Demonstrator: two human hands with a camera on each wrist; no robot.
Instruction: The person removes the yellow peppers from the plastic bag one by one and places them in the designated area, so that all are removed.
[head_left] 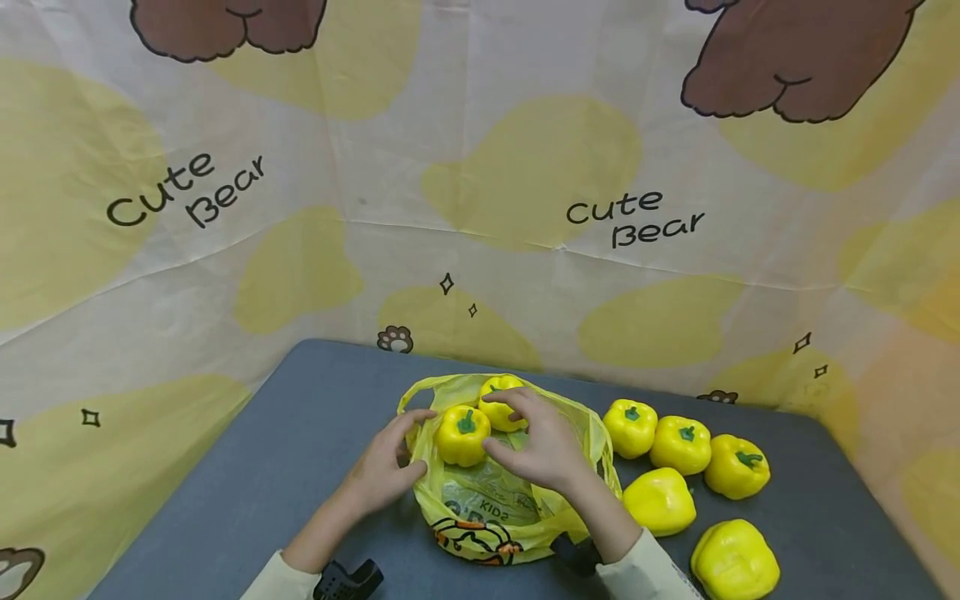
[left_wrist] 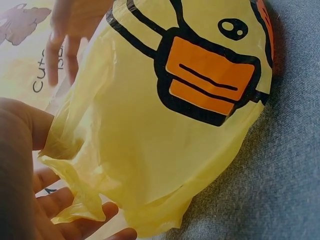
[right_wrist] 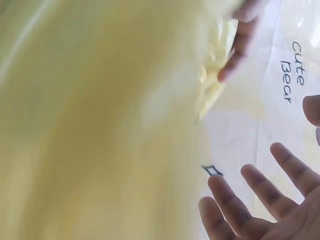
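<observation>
A thin yellow plastic bag (head_left: pixel 551 542) with a printed duck face stands with its mouth spread wide on the grey table. Two yellow bell peppers show in its mouth: a nearer pepper (head_left: pixel 461 446) and a farther pepper (head_left: pixel 497 392). My left hand (head_left: pixel 375 471) is at the bag's left rim, thumb and fingers apart; in the left wrist view the bag's loose edge (left_wrist: pixel 80 192) drapes over its fingers. Above the right part of the mouth hovers my right hand (head_left: pixel 551 442), fingers spread beside the peppers. The right wrist view shows its palm (right_wrist: pixel 300 220) holding nothing.
Several more yellow bell peppers lie right of the bag: a row of upright ones along the back, including a middle pepper (head_left: pixel 680 446), and nearer ones, including a front pepper (head_left: pixel 735 560). A printed cloth (head_left: pixel 510 175) hangs behind the table (head_left: pixel 315 417).
</observation>
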